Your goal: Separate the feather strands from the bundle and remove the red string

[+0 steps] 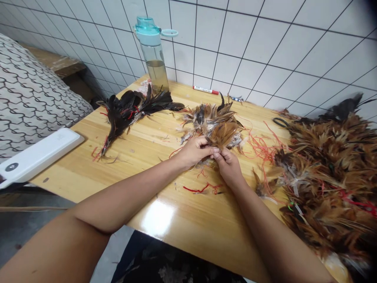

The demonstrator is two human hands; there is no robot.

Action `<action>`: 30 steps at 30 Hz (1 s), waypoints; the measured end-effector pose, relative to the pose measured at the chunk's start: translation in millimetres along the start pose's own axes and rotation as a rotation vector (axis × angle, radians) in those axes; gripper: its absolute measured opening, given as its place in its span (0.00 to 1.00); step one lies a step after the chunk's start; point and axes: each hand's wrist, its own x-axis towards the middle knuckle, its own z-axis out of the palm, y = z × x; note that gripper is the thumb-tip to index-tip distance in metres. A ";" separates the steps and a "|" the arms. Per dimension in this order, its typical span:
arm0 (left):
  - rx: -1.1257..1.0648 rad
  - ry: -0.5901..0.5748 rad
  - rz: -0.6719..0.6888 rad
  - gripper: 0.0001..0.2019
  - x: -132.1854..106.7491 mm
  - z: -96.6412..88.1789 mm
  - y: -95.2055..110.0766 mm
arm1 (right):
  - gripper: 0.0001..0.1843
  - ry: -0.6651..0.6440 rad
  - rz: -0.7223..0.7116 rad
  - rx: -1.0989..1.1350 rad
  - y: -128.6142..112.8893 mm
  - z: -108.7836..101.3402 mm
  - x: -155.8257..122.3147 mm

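Near the middle of the table, my left hand (196, 151) and my right hand (228, 165) meet with thumbs and fingertips pinched together. Between them is the base of a small bunch of brown feathers (225, 134), whose tips fan out away from me. Just behind lies a loose pile of brown and grey feathers (203, 114), partly covered by the bunch. Bits of red string (197, 190) rest on the wood in front of my hands. The quill ends inside my fingers are hidden.
Black feather bundles (126, 110) lie at left, below a water bottle (154, 59). A large heap of brown feathers (324, 165) fills the right side, beside tangled red string (262, 145). A red-capped marker (205, 90) lies by the tiled wall. A white device (41, 155) overhangs the left edge.
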 end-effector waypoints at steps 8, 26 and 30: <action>0.074 0.022 0.113 0.09 -0.8 1.1 -3.3 | 0.14 -0.022 0.039 0.067 3.6 1.8 -3.6; 0.329 0.086 0.286 0.11 -2.7 4.9 -3.9 | 0.13 0.024 0.024 -0.026 3.1 -2.8 -3.7; 0.303 0.069 0.280 0.11 -3.8 5.4 -2.5 | 0.13 0.047 0.000 -0.060 0.5 -2.9 -3.9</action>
